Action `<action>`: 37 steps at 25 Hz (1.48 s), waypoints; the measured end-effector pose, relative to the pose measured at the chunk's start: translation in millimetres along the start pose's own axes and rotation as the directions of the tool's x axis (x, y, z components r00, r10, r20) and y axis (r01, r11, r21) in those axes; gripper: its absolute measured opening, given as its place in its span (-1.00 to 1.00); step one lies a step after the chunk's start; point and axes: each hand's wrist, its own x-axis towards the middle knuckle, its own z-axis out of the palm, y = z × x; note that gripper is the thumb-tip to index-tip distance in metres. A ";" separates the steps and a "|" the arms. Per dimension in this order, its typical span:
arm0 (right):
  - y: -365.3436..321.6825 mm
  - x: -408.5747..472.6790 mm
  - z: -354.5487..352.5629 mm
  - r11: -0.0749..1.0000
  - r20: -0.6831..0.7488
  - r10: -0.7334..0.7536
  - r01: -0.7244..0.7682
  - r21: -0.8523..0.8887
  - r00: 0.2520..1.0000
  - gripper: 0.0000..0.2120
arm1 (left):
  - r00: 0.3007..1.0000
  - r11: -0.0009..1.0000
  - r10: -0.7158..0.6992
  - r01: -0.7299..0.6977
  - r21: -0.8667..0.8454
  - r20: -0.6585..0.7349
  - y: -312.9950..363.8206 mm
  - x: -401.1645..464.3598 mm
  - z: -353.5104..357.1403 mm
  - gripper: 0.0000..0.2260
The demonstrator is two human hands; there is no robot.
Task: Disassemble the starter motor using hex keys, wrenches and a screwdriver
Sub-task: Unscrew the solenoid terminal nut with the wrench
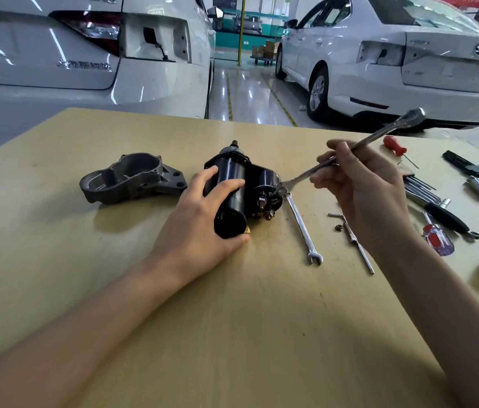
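The black starter motor (234,184) lies on the wooden table (232,304). My left hand (203,219) grips its body, fingers over the top and thumb at the near end. My right hand (362,184) holds a long combination wrench (379,136) by the shaft. The wrench's lower end sits at the terminal nuts on the solenoid end (270,198); its ring end points up to the right. The detached grey nose housing (132,176) lies left of the motor.
A second wrench (303,228), a hex key (351,237) and a small nut (339,228) lie right of the motor. Screwdrivers (437,237), a hex key set (422,188) and a ratchet (450,217) crowd the right edge. Two white cars stand beyond the table.
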 end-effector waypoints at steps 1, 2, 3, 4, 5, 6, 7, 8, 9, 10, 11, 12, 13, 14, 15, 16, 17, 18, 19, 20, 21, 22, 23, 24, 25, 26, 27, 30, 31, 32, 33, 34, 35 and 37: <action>0.0 -0.1 -0.4 1.000 -0.036 0.001 -0.002 -0.029 0.999 -0.85 | 1.000 1.000 0.001 -0.001 0.002 0.001 -0.4 0.1 -0.2 -0.31; 0.9 -0.3 -0.3 0.998 -0.067 -0.001 -0.002 -0.059 0.998 -0.85 | 1.000 1.000 0.002 -0.002 0.004 0.000 -0.7 0.2 -0.1 -0.31; 2.2 -0.1 0.0 0.997 -0.090 -0.005 -0.002 -0.083 0.996 -0.85 | 1.000 1.000 0.003 -0.003 0.003 -0.004 -0.9 0.3 -0.1 -0.31; 3.7 0.2 0.2 0.996 -0.107 -0.006 -0.004 -0.094 0.994 -0.84 | 1.000 1.000 0.002 -0.002 0.003 -0.011 -0.5 0.6 0.3 -0.31; 5.2 0.3 0.3 0.996 -0.116 -0.004 -0.007 -0.094 0.993 -0.83 | 1.000 1.000 0.001 -0.001 0.003 -0.021 0.0 0.8 0.7 -0.31; 6.3 0.3 0.7 0.996 -0.117 0.000 -0.011 -0.090 0.993 -0.82 | 0.999 1.000 0.002 -0.002 0.006 -0.035 0.6 1.1 1.3 -0.32; 7.3 -0.3 1.3 0.996 -0.108 0.004 -0.014 -0.087 0.994 -0.83 | 0.999 1.000 0.005 -0.005 0.013 -0.049 1.1 1.4 1.8 -0.33; 8.6 -1.5 2.4 0.996 -0.093 0.009 -0.017 -0.085 0.996 -0.84 | 0.998 1.000 0.009 -0.008 0.021 -0.059 1.3 1.3 2.1 -0.34; 10.0 -2.6 3.6 0.997 -0.076 0.012 -0.018 -0.082 0.997 -0.87 | 0.998 1.000 0.013 -0.011 0.026 -0.063 1.2 1.6 1.8 -0.34; 11.8 -3.7 4.5 0.997 -0.062 0.011 -0.016 -0.078 0.998 -0.89 | 0.998 1.000 0.015 -0.013 0.027 -0.063 1.0 1.8 1.5 -0.34; 13.2 -4.6 5.2 0.997 -0.050 0.008 -0.012 -0.082 0.999 -0.91 | 0.998 1.000 0.015 -0.014 0.028 -0.061 0.7 2.2 1.3 -0.34; 14.3 -5.1 5.9 0.995 -0.041 0.003 -0.007 -0.097 0.999 -0.91 | 0.998 1.000 0.015 -0.013 0.029 -0.060 0.5 2.3 1.1 -0.33; 14.6 -5.4 6.8 0.993 -0.034 -0.003 -0.001 -0.115 0.999 -0.91 | 0.998 1.000 0.013 -0.011 0.028 -0.059 0.4 2.2 1.0 -0.33; 14.9 -5.4 7.7 0.991 -0.025 -0.008 0.005 -0.130 1.000 -0.91 | 0.998 1.000 0.012 -0.010 0.025 -0.060 0.1 2.0 0.7 -0.33; 14.9 -5.6 8.1 0.990 -0.013 -0.014 0.012 -0.140 1.000 -0.91 | 0.998 1.000 0.011 -0.010 0.022 -0.061 0.1 1.5 0.7 -0.34; 15.2 -5.8 7.8 0.989 0.005 -0.021 0.021 -0.145 1.000 -0.90 | 0.998 1.000 0.012 -0.011 0.020 -0.061 0.2 1.1 0.7 -0.34; 15.2 -6.0 7.3 0.988 0.031 -0.027 0.031 -0.149 0.999 -0.90 | 0.998 1.000 0.013 -0.012 0.019 -0.060 0.2 0.9 0.7 -0.33; 14.8 -5.7 7.0 0.987 0.061 -0.032 0.041 -0.156 0.998 -0.90 | 0.998 1.000 0.013 -0.012 0.019 -0.057 0.0 0.7 0.6 -0.33; 13.4 -5.1 6.8 0.984 0.093 -0.035 0.050 -0.169 0.995 -0.89 | 0.998 1.000 0.012 -0.011 0.020 -0.054 -0.1 0.9 0.5 -0.33; 11.8 -3.6 7.0 0.980 0.128 -0.035 0.059 -0.189 0.991 -0.89 | 0.999 1.000 0.011 -0.010 0.023 -0.052 0.0 0.9 0.3 -0.33; 10.1 -1.8 7.5 0.975 0.166 -0.033 0.068 -0.213 0.986 -0.88 | 0.999 1.000 0.009 -0.008 0.025 -0.051 0.2 1.0 0.2 -0.32; 8.9 0.2 8.4 0.968 0.200 -0.031 0.079 -0.238 0.979 -0.88 | 0.999 1.000 0.008 -0.007 0.025 -0.050 0.5 0.9 0.1 -0.32; 8.3 2.2 10.0 0.961 0.229 -0.029 0.090 -0.262 0.973 -0.87 | 0.999 1.000 0.009 -0.007 0.023 -0.050 0.7 1.0 0.2 -0.32; 9.1 4.0 12.3 0.953 0.253 -0.026 0.101 -0.285 0.967 -0.86 | 0.999 1.000 0.009 -0.008 0.019 -0.051 0.8 0.8 0.3 -0.33; 10.4 5.4 15.6 0.945 0.274 -0.023 0.111 -0.308 0.961 -0.86 | 0.999 1.000 0.010 -0.009 0.017 -0.052 1.1 0.7 0.6 -0.33; 11.9 7.3 19.4 0.936 0.294 -0.018 0.120 -0.332 0.956 -0.85 | 0.999 1.000 0.010 -0.009 0.018 -0.052 1.2 0.6 0.8 -0.32; 12.6 10.0 23.8 0.924 0.312 -0.012 0.129 -0.359 0.950 -0.83 | 0.999 1.000 0.010 -0.009 0.019 -0.053 1.2 0.9 0.8 -0.31; 12.9 22.4 41.1 0.863 0.400 0.041 0.170 -0.476 0.915 -0.83 | 0.999 1.000 0.000 0.000 -0.007 -0.052 -1.0 3.2 -1.9 -0.19; 13.0 26.0 48.7 0.815 0.438 0.062 0.208 -0.541 0.897 -0.86 | 0.999 0.999 -0.012 0.010 -0.045 -0.053 -3.0 4.2 -3.6 -0.16; 13.4 29.8 55.9 0.743 0.477 0.076 0.269 -0.613 0.876 -0.88 | 0.998 0.995 -0.027 0.022 -0.093 -0.052 -5.4 5.2 -5.4 -0.15; 12.7 33.5 62.0 0.650 0.505 0.080 0.339 -0.680 0.859 -0.85 | 0.998 0.991 -0.037 0.030 -0.133 -0.049 -7.5 6.0 -6.8 -0.15; 11.7 36.8 66.0 0.574 0.522 0.088 0.385 -0.723 0.848 -0.81 | 0.998 0.987 -0.041 0.034 -0.155 -0.045 -9.2 6.6 -7.2 -0.16; 9.1 38.2 68.1 0.542 0.530 0.109 0.397 -0.741 0.841 -0.79 | 0.998 0.986 -0.042 0.035 -0.164 -0.041 -10.3 6.7 -6.9 -0.16; 4.8 37.4 67.0 0.581 0.547 0.171 0.364 -0.728 0.819 -0.79 | 0.999 0.985 -0.041 0.035 -0.170 -0.036 -11.1 6.1 -4.7 -0.16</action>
